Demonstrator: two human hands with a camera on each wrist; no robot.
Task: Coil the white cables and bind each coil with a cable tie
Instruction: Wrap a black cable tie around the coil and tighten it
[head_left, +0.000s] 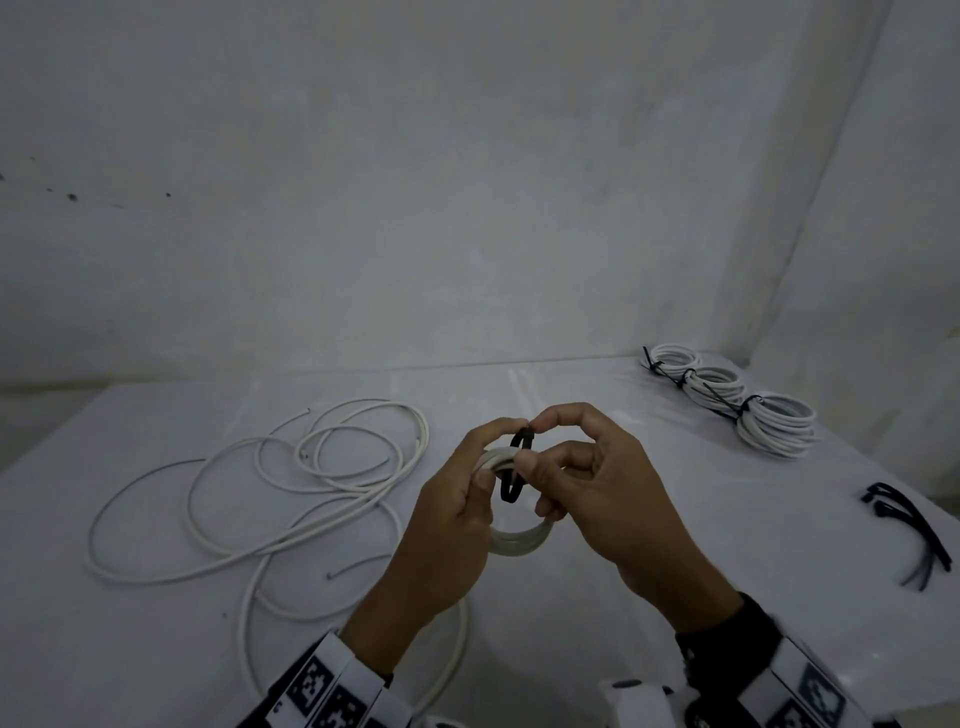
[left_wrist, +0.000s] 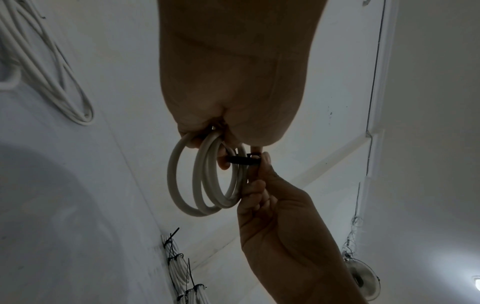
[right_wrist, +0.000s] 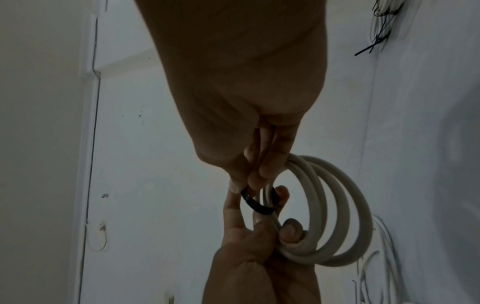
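Both hands raised above table (head_left: 623, 415), fingertips meeting | left hand (head_left: 457, 519) grips white coil (head_left: 519, 543) | right hand (head_left: 597, 493) pinches black cable tie (head_left: 511, 473) looped round coil, between both grips

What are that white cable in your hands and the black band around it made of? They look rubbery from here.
The coil looks like cable in a smooth, matt off-white plastic or rubbery jacket: it bends into even rings without kinking. What is inside does not show. The cable tie looks like thin black plastic, likely nylon: a flat, slightly glossy strip looped loosely around the strands, pinched by the left hand and right hand.
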